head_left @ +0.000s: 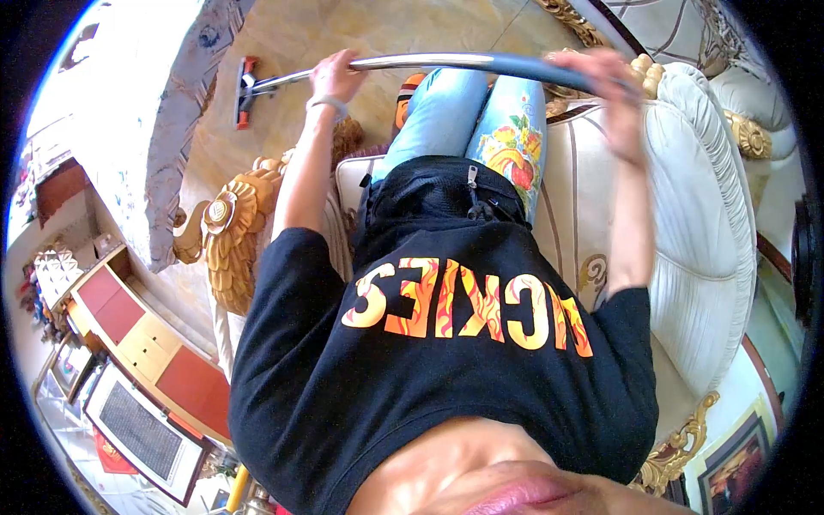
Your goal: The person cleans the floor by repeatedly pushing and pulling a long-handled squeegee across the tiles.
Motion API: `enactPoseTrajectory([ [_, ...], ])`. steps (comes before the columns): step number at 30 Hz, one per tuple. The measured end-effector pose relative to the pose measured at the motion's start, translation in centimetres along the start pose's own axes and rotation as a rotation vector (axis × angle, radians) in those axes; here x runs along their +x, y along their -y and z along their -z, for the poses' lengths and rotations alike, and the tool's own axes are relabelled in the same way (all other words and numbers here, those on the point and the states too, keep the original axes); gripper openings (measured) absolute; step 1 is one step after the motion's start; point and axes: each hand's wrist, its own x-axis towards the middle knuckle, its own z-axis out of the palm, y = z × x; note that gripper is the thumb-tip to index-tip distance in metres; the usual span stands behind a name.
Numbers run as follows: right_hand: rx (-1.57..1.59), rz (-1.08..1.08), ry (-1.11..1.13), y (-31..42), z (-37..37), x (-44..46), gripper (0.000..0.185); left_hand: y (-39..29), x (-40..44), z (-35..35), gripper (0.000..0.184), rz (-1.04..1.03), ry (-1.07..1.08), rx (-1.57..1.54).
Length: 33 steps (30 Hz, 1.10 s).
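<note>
Hands apart, we clamp the pole [429, 61] in our left hand [337, 77]; our right hand [605, 81] blurs at its blue end, grip unclear. Its head [245, 93] meets open floor [283, 43] past the sofa [571, 180]'s edge.

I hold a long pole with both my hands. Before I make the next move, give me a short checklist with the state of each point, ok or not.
1. Left hand closed on the bare metal part of the pole: ok.
2. Right hand firm on the blue grip: cannot tell, the hand is blurred.
3. Orange-ended head at the far end of the pole: ok.
4. That head apart from the carved armrest: ok, floor shows between them.
5. Head resting flat on the floor: cannot tell from this view.
6. Both feet in sight: not ok, only one orange-and-dark shoe shows.
</note>
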Motion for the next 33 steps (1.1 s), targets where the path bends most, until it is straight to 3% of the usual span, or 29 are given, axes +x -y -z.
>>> enactPoseTrajectory([
  [2, -0.075, -0.043, -0.206, 3.5, 7.7, -3.0, 0.038, -5.4, 0.2, -1.4, 0.038, 0.001, 0.146, -0.193],
  [3, -0.098, -0.018, -0.343, 4.5, 12.1, -5.3, 0.036, -8.7, 0.1, -1.2, 0.034, -0.099, 0.25, -0.245],
  [4, 0.068, -0.108, -0.459, 6.6, 17.4, -7.1, 0.032, -12.5, -0.4, -1.4, 0.031, -0.165, 0.264, -0.265],
  [6, 0.04, 0.126, -0.74, 11.1, 20.4, -8.3, 0.019, -19.0, -1.1, -0.7, 0.025, -0.292, 0.332, -0.342],
  [8, 0.441, 0.279, -0.615, 12.1, 27.6, -10.1, 0.017, -23.6, -1.5, 0.1, 0.022, -0.387, 0.386, -0.355],
  [9, 0.466, 0.371, -0.634, 12.0, 28.8, -10.3, 0.018, -24.3, -1.4, -0.2, 0.022, -0.392, 0.391, -0.383],
  [14, 0.162, 0.288, -0.975, 6.9, 24.7, -5.8, 0.025, -21.6, 0.0, -2.8, 0.02, -0.317, 0.34, -0.372],
  [16, -0.075, 0.265, -0.984, 5.2, 16.7, -0.9, 0.024, -17.9, 0.4, -1.7, 0.018, -0.186, 0.359, -0.317],
  [17, 0.175, 0.137, -0.96, 2.4, 17.4, -0.4, 0.027, -15.0, 0.6, -2.4, 0.018, -0.149, 0.287, -0.321],
  [19, 0.499, 0.065, -0.709, -1.8, 11.7, 2.2, 0.024, -8.7, -0.1, -2.8, 0.018, -0.037, 0.204, -0.275],
  [20, 0.513, 0.032, -0.68, -2.5, 7.2, 3.6, 0.022, -5.4, -0.6, -3.0, 0.02, 0.066, 0.16, -0.256],
  [21, 0.455, 0.018, -0.515, -3.9, 3.7, 4.6, 0.025, -2.2, -1.2, -2.8, 0.022, 0.138, 0.095, -0.166],
  [22, 0.809, 0.012, -0.159, -9.5, 3.6, 5.0, 0.026, 1.0, -1.8, -2.3, 0.023, 0.21, 0.071, -0.046],
  [23, 0.781, -0.044, -0.437, -4.2, -4.2, 6.4, 0.018, 3.1, -2.7, -1.4, 0.02, 0.302, -0.008, 0.078],
  [24, 0.502, 0.042, -0.358, -3.4, -7.1, 7.1, 0.03, 6.1, -3.6, -1.1, 0.026, 0.395, -0.001, 0.197],
  [26, 0.449, 0.042, -0.097, -6.2, -12.1, 6.7, 0.03, 9.6, -5.0, 0.0, 0.036, 0.769, 0.059, 0.28],
  [27, 0.569, 0.024, -0.015, -7.0, -14.6, 6.4, 0.026, 10.3, -5.5, 0.8, 0.036, 0.867, 0.047, 0.292],
  [29, 0.688, -0.067, 0.147, -7.6, -17.6, 5.8, 0.02, 12.2, -7.1, 1.0, 0.04, 0.985, -0.02, 0.266],
  [31, 0.614, -0.241, 0.246, -6.4, -17.2, 4.8, 0.019, 12.2, -7.1, 1.0, 0.045, 1.1, 0.076, 0.276],
  [33, 0.504, -0.18, 0.234, -6.4, -14.9, 4.2, 0.02, 9.9, -6.6, 1.5, 0.047, 1.089, 0.178, 0.311],
])
